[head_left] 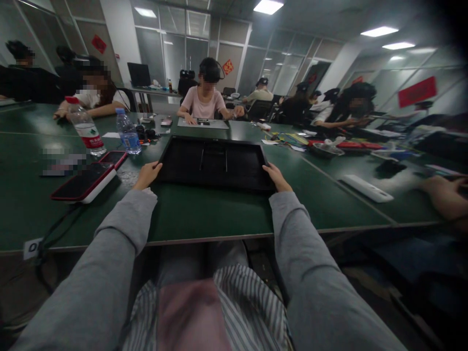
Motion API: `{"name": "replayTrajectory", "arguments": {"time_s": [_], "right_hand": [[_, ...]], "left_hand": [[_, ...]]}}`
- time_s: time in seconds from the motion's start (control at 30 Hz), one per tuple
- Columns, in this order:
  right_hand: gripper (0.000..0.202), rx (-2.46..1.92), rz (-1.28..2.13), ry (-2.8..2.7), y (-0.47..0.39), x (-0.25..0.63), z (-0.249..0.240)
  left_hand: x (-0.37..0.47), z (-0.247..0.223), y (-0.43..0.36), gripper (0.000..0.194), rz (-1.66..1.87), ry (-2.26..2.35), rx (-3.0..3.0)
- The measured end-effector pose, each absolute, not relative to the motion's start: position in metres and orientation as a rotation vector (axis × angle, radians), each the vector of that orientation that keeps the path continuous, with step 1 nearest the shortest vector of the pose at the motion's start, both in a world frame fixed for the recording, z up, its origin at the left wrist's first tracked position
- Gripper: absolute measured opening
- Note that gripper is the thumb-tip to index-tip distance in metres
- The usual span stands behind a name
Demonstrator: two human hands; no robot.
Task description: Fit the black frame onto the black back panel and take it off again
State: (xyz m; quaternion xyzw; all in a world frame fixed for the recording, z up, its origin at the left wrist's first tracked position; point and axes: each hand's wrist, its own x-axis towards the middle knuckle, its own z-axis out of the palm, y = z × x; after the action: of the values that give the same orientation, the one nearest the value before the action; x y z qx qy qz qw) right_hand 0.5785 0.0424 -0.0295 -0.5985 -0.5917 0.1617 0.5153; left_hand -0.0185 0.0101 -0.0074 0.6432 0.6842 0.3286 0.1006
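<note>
A wide black rectangular tray-like panel (183, 158) with a raised rim lies before me on the green table. Two thin, pale upright lines and a darker rectangle mark the middle of its recessed face; its exact kind is unclear. My left hand (146, 175) grips its left edge, thumb on the rim. At the opposite edge my right hand (278, 178) is closed the same way. The fingers under the panel are hidden.
Left on the green table (215, 214) are a red-capped bottle (87, 129), a blue-capped bottle (128, 134) and a red-edged phone (84, 181) on a white block. A white bar-shaped device (367, 188) lies right, near another person's hand (448, 195). A person in pink (206, 100) sits opposite.
</note>
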Motion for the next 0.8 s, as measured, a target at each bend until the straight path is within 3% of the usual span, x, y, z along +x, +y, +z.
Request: {"name": "replayTrajectory", "arguments": {"time_s": [0.17, 0.37, 0.8], "right_hand": [[0.064, -1.439, 0.655, -1.179, 0.029, 0.565, -0.011], [0.065, -1.394, 0.698, -1.180, 0.017, 0.554, -0.003], [0.061, -1.454, 0.375, -0.860, 0.028, 0.576, -0.015]], "left_hand": [[-0.010, 0.000, 0.003, 0.037, 1.052, 2.028, 1.811], [-0.009, 0.000, 0.004, 0.038, 1.045, 2.012, 1.798], [-0.020, -0.019, 0.028, 0.053, 1.274, 1.990, 1.660]]}}
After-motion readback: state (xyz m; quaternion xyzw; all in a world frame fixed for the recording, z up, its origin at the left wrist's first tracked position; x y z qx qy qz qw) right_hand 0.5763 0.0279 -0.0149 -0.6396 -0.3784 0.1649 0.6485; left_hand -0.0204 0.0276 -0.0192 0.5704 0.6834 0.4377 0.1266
